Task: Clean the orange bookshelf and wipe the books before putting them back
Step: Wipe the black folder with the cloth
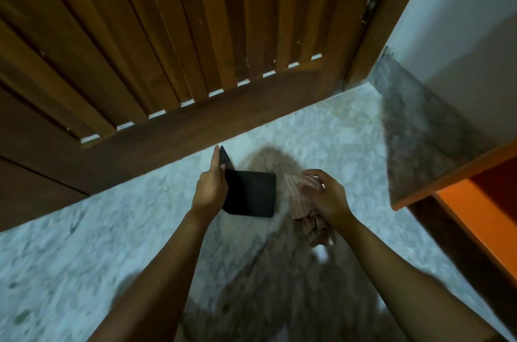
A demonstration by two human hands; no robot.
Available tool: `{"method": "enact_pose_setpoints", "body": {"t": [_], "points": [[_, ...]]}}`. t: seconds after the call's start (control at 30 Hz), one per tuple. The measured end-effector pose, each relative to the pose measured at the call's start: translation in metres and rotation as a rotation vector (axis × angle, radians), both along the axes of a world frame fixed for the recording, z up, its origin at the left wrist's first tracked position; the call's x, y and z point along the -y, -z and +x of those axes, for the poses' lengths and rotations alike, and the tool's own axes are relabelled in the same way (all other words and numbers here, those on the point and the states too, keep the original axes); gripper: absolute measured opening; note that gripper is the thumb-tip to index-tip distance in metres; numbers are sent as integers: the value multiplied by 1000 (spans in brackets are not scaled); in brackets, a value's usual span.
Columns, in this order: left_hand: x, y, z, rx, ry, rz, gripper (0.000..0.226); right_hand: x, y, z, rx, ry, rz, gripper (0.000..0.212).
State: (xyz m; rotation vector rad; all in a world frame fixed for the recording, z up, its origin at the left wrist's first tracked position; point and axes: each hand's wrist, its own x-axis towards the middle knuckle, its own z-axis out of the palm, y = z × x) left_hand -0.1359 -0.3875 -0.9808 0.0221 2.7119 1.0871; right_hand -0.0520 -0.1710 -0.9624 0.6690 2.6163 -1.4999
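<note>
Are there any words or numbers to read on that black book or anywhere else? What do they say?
None can be read.
The flat black book with rounded corners, gripped by the left hand: plain cover, no title showing.
The pink striped cloth in the right hand: only stripes.
The brown slatted wooden door and orange bookshelf: no writing.

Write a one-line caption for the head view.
Left hand holds a black book, right hand grips a striped cloth beside it, above a pale floor near the orange bookshelf.

Slatted wooden door point(167, 34), speckled floor point(70, 257), pale wall point(461, 20)
</note>
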Motion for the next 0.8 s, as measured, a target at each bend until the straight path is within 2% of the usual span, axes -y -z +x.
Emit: {"method": "enact_pose_setpoints", "body": {"t": [0.1, 0.2, 0.5, 0.67, 0.8], "points": [[-19, -25, 5, -94, -8, 121, 51, -9, -13, 7, -105, 109, -73, 20], [-43, -68, 6, -111, 14, 204, 52, -26, -49, 9, -180, 197, -40, 17], [-88, -207, 52, -468, 216, 360, 50, -78, -202, 24, -462, 197, 282, 23], [-101, -258, 93, -590, 276, 511, 48, -87, -246, 50, -516, 138, 592, 21], [-108, -293, 127, -688, 327, 572, 46, -89, -268, 71, -566, 181, 702, 25]]}}
